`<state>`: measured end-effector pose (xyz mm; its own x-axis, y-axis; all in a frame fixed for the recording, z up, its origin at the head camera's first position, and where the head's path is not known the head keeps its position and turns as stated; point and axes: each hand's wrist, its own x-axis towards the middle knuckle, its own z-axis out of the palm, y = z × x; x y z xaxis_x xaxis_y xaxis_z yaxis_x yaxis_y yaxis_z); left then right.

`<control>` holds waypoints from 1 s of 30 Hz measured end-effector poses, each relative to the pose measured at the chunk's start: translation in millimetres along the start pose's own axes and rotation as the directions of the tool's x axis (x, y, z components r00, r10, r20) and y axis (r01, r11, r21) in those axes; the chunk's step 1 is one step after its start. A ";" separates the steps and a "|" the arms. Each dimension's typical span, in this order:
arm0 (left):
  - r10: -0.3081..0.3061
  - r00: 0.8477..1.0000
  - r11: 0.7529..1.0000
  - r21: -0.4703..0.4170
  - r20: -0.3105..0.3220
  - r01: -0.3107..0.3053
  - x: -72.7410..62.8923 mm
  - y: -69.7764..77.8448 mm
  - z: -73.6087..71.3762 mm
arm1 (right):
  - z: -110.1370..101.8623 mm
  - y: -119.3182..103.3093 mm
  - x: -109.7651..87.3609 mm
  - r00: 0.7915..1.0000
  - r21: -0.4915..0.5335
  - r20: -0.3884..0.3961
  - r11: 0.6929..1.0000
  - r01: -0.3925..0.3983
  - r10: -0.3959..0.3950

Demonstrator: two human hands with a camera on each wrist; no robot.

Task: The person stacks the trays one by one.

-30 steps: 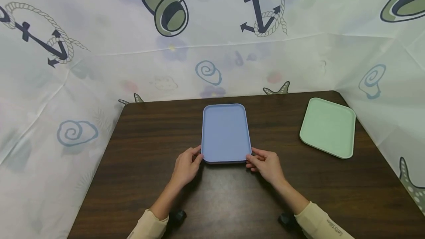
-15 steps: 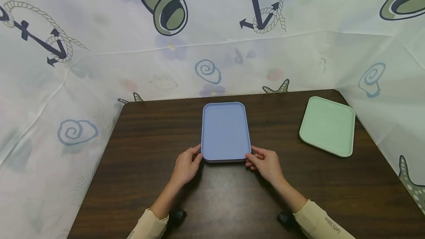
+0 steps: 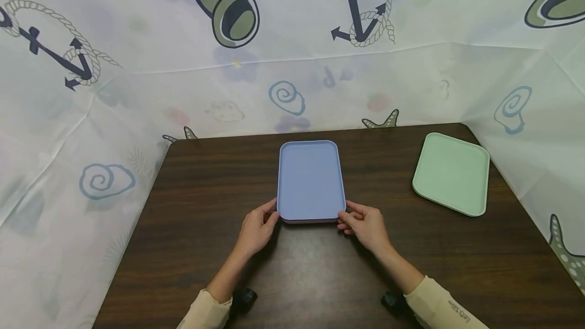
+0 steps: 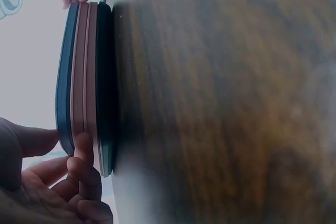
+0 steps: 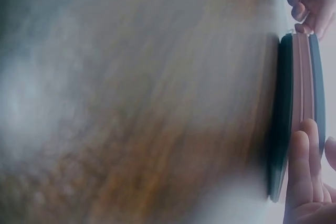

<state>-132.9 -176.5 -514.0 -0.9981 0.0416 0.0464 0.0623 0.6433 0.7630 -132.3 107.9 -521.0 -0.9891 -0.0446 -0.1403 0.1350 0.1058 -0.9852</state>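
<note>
A rectangular blue tray [image 3: 312, 182] with a raised rim lies on top of a stack at the middle of the table. In the left wrist view, pink trays [image 4: 79, 82] show below it, with a dark green-looking tray [image 4: 105, 87] at the bottom. My left hand [image 3: 255, 230] holds the stack's near left corner, thumb at the blue rim and fingertips against the pink edges. At the near right corner, my right hand [image 3: 367, 227] grips likewise, its fingers along the tray edges in the right wrist view. Parts of the fingers are hidden under the stack's edge.
A light green tray [image 3: 452, 174] lies turned at an angle near the right edge of the dark wooden table [image 3: 210, 182]. A white printed cloth [image 3: 151, 95] hangs behind and along the sides. Dark devices [image 3: 244, 299] sit under both wrists.
</note>
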 end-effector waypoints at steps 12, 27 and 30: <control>-0.003 0.997 0.999 -0.042 -0.072 0.000 -1.6 6.9 0.9 | -11.9 -9.2 0.2 0.997 0.076 0.072 0.997 -0.032 0.027; 0.259 0.965 0.959 -0.111 -0.048 -0.263 9.3 60.3 3.3 | -63.4 -16.9 -4.3 0.995 0.068 -0.009 0.993 -0.100 0.101; 0.291 0.956 0.947 -0.148 0.027 -0.284 15.2 80.8 10.2 | -81.6 -16.3 -4.5 0.994 0.083 -0.058 0.993 -0.090 0.095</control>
<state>-143.1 -116.1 -458.3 -0.9361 0.2480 0.2493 0.3427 0.4840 0.8052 -134.9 187.4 -496.3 -0.9736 0.0229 -0.2272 0.2278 0.0270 -0.9733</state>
